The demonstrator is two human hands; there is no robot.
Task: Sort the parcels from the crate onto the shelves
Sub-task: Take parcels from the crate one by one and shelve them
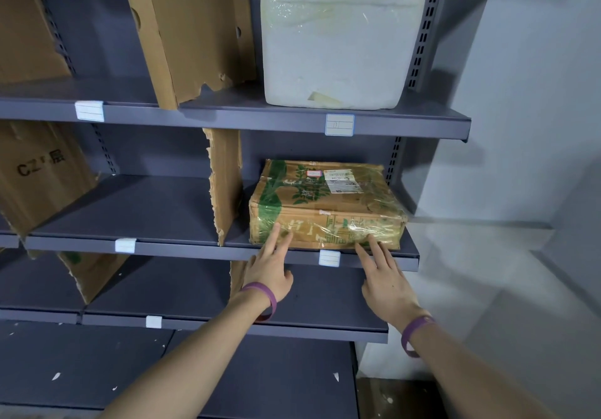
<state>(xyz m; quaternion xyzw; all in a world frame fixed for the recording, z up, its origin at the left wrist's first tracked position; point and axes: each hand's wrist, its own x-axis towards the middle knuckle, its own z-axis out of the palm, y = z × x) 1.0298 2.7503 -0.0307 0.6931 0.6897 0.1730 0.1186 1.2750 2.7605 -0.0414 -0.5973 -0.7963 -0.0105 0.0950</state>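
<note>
Head view: parcel (325, 204) lies flat on the middle shelf (383, 261), in the right bay between the divider (226, 184) and the end upright, with its front face close to the lip. My left hand (268, 269) and right hand (387, 282) are both open with fingers straight. Their tips rest against the front face near its two lower corners; nothing is gripped. Handling, my estimate: it is a flat cardboard box wound in clear film, stiff enough to take a push on the face. The film looks slick and wrinkled, so fingertips may slide. The corners look slightly crushed and probably soft. Weight cannot be judged. To lift, I would take the two short sides with my palms; to seat it deeper, a low flat push should serve. Writing: the white label (343, 181) on top has print too small to read, and the red-edged sticker (313, 173) beside it is likewise unreadable. The green plant print and large characters are blurred by the film. The tag (329, 258) on the lip looks blank. The left carton (42, 171) reads "CZ" plus one character. A foam box (338, 47) sits one shelf up.
</note>
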